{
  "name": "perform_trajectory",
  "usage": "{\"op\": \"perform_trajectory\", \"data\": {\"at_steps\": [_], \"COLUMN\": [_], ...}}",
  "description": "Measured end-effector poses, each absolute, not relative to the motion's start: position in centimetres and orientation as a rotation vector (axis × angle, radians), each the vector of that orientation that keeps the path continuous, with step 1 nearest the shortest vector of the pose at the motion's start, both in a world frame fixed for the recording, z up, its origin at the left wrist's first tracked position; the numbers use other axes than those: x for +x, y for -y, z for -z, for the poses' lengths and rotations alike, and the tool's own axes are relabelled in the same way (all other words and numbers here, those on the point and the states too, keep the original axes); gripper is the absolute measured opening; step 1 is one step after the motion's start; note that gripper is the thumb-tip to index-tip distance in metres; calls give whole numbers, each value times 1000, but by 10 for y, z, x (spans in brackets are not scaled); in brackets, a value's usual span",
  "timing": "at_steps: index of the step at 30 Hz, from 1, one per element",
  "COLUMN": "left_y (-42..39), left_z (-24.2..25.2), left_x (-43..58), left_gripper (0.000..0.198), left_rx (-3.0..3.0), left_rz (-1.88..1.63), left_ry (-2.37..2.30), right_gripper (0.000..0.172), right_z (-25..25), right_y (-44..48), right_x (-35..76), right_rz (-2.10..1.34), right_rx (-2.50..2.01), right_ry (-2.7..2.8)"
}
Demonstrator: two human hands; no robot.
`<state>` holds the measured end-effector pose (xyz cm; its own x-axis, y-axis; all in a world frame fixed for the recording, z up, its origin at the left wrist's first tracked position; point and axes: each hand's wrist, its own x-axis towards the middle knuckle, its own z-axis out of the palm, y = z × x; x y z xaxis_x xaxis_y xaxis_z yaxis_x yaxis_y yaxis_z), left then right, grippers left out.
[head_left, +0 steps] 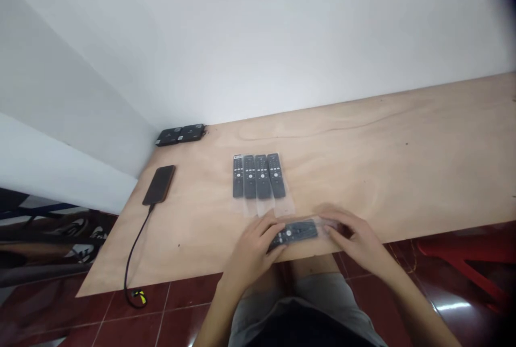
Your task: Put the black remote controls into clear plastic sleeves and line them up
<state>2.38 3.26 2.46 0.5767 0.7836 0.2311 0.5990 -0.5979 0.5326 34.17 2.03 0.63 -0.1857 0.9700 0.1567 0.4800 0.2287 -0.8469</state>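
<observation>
1. Remote control in a clear plastic sleeve lies flat and crosswise at the near edge of the table, held by both hands.
2. Left hand wraps narrowly over the remote's left end, fingers on top.
3. Right hand is curled over the sleeve's right end, fingers pressing it; the grip is narrow, and the pads are partly hidden.
4. Four sleeved remotes stand side by side in a row just beyond, on the plywood table.
5. Further left: smartphone, face down or dark, with black cable running over the table edge. Two black boxes sit in the far corner.
6. Below right: red plastic stool on dark red tile floor.
</observation>
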Motion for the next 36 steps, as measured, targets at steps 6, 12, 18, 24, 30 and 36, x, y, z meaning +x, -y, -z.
{"op": "perform_trajectory", "data": {"at_steps": [6, 12, 18, 24, 30, 36], "left_y": [-31, -37, -56, -62, -58, -57], "left_z": [-20, -20, -8, 2, 4, -2], "left_x": [49, 33, -23, -30, -30, -29], "left_gripper": [36, 37, 30, 29, 28, 21], "left_rx": [2395, 2408, 2401, 2405, 2376, 2360], "left_rz": [-706, -906, -1089, -921, -879, -886], "left_ry": [-985, -1120, -1532, -1573, -1588, -1558], "right_gripper": [43, 29, 30, 32, 39, 39], "right_z": [-11, 1, 19, 20, 16, 20], "right_y": [-16, -8, -21, -79, -126, -105], "right_x": [344, 381, 401, 325, 261, 258], "right_rz": [-739, -708, -486, -224, -124, -205], "right_rx": [-1195, -1298, -1522, -1588, -1673, -1474], "right_ry": [2103, 2025, 1792, 1753, 1767, 1932]}}
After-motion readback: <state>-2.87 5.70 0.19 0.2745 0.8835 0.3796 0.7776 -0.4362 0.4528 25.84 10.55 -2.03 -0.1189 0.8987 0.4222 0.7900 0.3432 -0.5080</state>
